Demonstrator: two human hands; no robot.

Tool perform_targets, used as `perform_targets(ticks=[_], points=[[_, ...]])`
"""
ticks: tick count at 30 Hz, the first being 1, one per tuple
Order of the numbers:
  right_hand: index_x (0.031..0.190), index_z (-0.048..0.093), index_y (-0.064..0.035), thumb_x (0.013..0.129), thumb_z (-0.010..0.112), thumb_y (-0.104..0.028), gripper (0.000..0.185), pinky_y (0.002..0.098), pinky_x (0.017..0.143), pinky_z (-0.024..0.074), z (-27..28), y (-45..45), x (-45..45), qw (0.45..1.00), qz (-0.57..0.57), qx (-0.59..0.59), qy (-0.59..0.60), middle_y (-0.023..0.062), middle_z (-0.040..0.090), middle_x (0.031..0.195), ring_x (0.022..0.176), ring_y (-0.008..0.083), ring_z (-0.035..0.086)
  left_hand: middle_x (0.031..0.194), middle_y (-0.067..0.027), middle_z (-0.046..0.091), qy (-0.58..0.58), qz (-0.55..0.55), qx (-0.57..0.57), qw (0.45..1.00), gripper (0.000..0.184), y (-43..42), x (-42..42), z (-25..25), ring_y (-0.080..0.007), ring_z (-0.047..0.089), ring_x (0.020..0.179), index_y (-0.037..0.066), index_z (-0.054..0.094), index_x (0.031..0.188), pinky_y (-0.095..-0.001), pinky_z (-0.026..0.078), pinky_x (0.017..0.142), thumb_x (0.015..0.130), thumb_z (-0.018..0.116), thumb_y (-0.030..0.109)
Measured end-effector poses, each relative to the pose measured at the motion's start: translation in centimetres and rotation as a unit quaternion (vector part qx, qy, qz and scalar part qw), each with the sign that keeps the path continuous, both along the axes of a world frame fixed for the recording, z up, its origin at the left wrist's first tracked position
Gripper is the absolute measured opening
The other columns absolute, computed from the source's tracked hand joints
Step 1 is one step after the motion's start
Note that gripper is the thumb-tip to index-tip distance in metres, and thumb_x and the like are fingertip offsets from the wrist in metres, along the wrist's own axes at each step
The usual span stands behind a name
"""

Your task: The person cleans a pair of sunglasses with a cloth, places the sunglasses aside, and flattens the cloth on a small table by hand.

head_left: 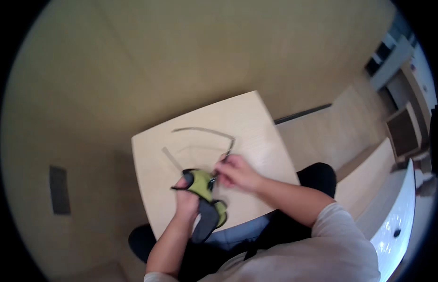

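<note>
My left hand (pixel 187 199) is wrapped round a lime-green and dark grey soft item with black edging (pixel 205 184). It looks like folded fabric or a pouch, though its exact kind is unclear. Closed in a pinch, my right hand (pixel 237 173) grips a pair of glasses (pixel 232 141) by the frame, right beside the green item. One thin dark temple stretches away over the table and bends near my right hand; the other sticks out beyond my left hand. The front of the glasses is mostly hidden by my fingers and the green item.
Under my hands is a small pale wooden table (pixel 256 122), its far edge close to a tan wall (pixel 205 51). My knees are on either side of it. Off to the right are a long wooden bench-like piece (pixel 369 174) and a glossy white surface (pixel 393 225).
</note>
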State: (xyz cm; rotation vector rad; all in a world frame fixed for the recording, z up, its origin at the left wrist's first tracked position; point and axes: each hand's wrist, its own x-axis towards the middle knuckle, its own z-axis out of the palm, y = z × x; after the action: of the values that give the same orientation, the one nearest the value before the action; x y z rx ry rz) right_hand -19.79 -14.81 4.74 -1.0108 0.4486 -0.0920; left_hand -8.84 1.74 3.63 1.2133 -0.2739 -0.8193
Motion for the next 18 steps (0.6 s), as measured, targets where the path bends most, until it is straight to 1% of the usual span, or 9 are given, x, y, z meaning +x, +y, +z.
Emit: perform_targets(ticks=[1,4,6,8,10,11,15,17,18], points=[[0.096,0.059,-0.0033,0.102,0.056,-0.027,0.024,0.0241,0.047,0.0416,0.0,0.2,0.2,1.0,-0.006,-0.017,0.004,0.0046,0.057,0.064,0.051,0.0107,0.053,0.101,-0.0079,0.07,0.023,0.014,0.025,0.999,0.018,0.0,0.0,0.7,-0.0171,0.067,0.089,0.0,0.066,0.108,-0.0306,0.055,0.079,0.09,0.068,0.002],[0.094,0.059,-0.0028,0.101,0.056,-0.026,0.024,0.0276,0.045,0.0401,0.1,0.2,0.4,0.995,-0.016,0.092,-0.044,0.0076,0.06,0.064,0.05,0.0161,0.055,0.105,-0.0084,0.071,0.108,0.025,-0.004,0.994,0.022,0.4,0.4,0.7,-0.0177,0.068,0.092,0.0,0.067,0.112,-0.0302,0.056,0.08,0.09,0.066,-0.002],[0.093,0.059,-0.0029,0.101,0.057,-0.026,0.025,0.0285,0.045,0.0401,0.3,0.0,0.5,0.992,-0.014,0.117,-0.043,0.0082,0.06,0.064,0.049,0.0173,0.055,0.107,-0.0086,0.071,0.129,-0.015,-0.046,0.99,0.027,0.6,0.9,1.0,-0.0173,0.069,0.093,0.0,0.066,0.116,-0.0295,0.056,0.08,0.089,0.066,-0.003],[0.092,0.059,-0.003,0.1,0.057,-0.027,0.026,0.0295,0.045,0.0401,0.5,-0.2,0.7,0.99,-0.022,0.137,-0.037,0.0089,0.06,0.063,0.049,0.0186,0.055,0.108,-0.0086,0.071,0.121,-0.05,-0.04,0.991,0.029,0.7,1.1,1.8,-0.017,0.069,0.093,0.0,0.065,0.118,-0.0294,0.057,0.079,0.089,0.067,-0.003],[0.091,0.059,-0.0034,0.1,0.057,-0.027,0.026,0.0297,0.045,0.0396,0.6,-0.5,0.7,0.982,-0.012,0.181,-0.045,0.0088,0.058,0.061,0.046,0.0184,0.052,0.109,-0.0086,0.071,0.099,-0.083,-0.078,0.989,0.03,0.5,0.9,2.0,-0.0167,0.069,0.093,0.0,0.065,0.118,-0.0294,0.057,0.079,0.088,0.067,-0.004],[0.091,0.059,-0.0046,0.1,0.058,-0.024,0.021,0.0298,0.045,0.0399,0.4,-0.6,0.8,0.975,-0.01,0.215,-0.057,0.0072,0.062,0.062,0.048,0.0194,0.056,0.109,-0.0087,0.071,0.092,-0.096,-0.074,0.988,0.03,0.5,1.1,1.9,-0.0167,0.069,0.093,0.0,0.065,0.118,-0.0293,0.057,0.078,0.088,0.067,-0.005],[0.09,0.059,-0.0051,0.099,0.058,-0.024,0.021,0.0295,0.043,0.0372,0.7,-0.7,0.8,0.976,0.01,0.207,-0.065,0.0066,0.059,0.061,0.047,0.0178,0.053,0.108,-0.0095,0.071,0.093,-0.093,-0.081,0.988,0.028,0.7,1.2,1.8,-0.0171,0.069,0.091,-0.001,0.065,0.116,-0.0292,0.057,0.076,0.088,0.066,-0.006],[0.087,0.057,-0.0059,0.098,0.059,-0.025,0.023,0.029,0.044,0.034,0.7,-1.0,0.8,0.982,0.051,0.174,-0.042,0.0052,0.056,0.064,0.044,0.0146,0.046,0.107,-0.0098,0.071,0.092,-0.091,-0.064,0.99,0.027,0.9,1.1,1.8,-0.0173,0.069,0.091,-0.001,0.066,0.116,-0.0293,0.057,0.076,0.089,0.065,-0.005],[0.087,0.057,-0.0059,0.098,0.059,-0.025,0.023,0.029,0.044,0.034,0.9,-1.1,0.8,0.982,0.051,0.174,-0.045,0.0052,0.056,0.064,0.044,0.0146,0.046,0.107,-0.0101,0.071,0.09,-0.09,-0.046,0.991,0.025,0.8,1.1,1.9,-0.0175,0.069,0.09,-0.001,0.066,0.115,-0.0295,0.057,0.076,0.09,0.065,-0.004]])
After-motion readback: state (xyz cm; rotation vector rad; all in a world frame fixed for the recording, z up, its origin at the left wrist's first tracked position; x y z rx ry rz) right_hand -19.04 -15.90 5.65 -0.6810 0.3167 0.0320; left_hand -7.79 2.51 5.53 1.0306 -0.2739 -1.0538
